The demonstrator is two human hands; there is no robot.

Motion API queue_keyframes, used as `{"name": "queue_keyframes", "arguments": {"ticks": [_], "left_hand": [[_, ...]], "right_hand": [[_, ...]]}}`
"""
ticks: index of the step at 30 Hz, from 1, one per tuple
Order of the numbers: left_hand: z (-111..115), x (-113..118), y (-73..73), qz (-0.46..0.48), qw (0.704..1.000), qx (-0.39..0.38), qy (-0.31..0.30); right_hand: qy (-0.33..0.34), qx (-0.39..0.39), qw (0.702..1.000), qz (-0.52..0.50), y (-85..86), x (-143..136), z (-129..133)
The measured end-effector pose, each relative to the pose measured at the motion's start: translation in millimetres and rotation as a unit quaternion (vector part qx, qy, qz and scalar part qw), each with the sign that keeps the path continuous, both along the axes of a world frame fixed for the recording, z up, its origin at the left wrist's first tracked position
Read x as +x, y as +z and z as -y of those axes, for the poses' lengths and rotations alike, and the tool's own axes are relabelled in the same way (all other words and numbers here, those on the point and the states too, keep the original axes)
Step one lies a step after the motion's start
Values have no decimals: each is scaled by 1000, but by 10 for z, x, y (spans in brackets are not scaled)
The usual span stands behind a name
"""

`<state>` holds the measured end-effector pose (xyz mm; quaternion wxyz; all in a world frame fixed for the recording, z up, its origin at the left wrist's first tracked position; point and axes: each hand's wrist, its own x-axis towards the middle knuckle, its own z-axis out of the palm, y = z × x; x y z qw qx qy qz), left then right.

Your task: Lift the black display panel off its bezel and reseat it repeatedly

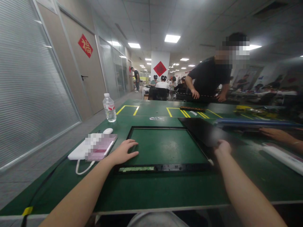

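A black rectangular frame lies on the green table, with a green strip set in its near bar. My left hand rests over the frame's left side, fingers spread and holding nothing. Beyond the frame's right side is a dark flat panel, partly overlapping it. At that panel's near edge, my right hand is closed, with its fingertips blurred; it appears to grip the panel. A small white piece is at the frame's near right corner.
On the left stand a water bottle, a white device with a cable and a pink-screened phone. Another person's hand is at the right, near a blue bar and a white strip. A person stands across the table.
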<state>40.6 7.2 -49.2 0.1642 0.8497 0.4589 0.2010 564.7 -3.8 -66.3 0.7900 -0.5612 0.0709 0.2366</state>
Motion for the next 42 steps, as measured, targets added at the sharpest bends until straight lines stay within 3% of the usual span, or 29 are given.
{"name": "queue_keyframes", "arguments": {"ticks": [12,21,31,38,42], "left_hand": [[27,14,21,5,1000,4,2],[17,7,16,23,1000,-10,9],[-2,26,60,49,999,14,18],[5,38,146,163,983,8,82],[-55,45,156,323,933,-78,141]], "right_hand": [[-46,-51,995,75,20,-146,9],[5,-3,999,51,-14,-69,31],[22,153,988,17,243,-259,104],[150,227,962,36,409,-419,197],[224,201,951,67,437,-457,226]]}}
